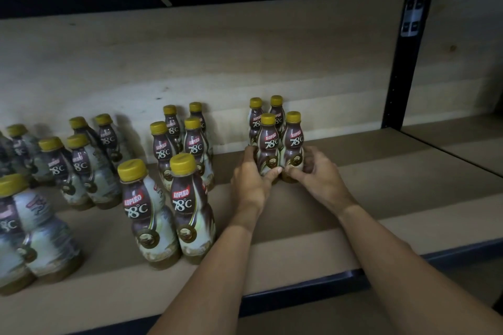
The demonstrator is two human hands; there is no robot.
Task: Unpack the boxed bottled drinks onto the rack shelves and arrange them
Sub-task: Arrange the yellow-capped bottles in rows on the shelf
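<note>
Two brown coffee bottles with yellow caps stand side by side far back on the shelf board (367, 193). My left hand (251, 179) grips the base of the left bottle (268, 144), thumb across its front. Around the base of the right bottle (294, 141) curls my right hand (317, 174), its thumb meeting the left thumb. Right behind this pair, near the back wall, stand two more bottles (276, 109). All of them are upright.
Left of my hands several more bottles stand in pairs, the nearest pair (168, 207) by the front edge. A dark metal upright (405, 62) bounds the shelf on the right, with another shelf bay beyond it. An upper shelf hangs overhead.
</note>
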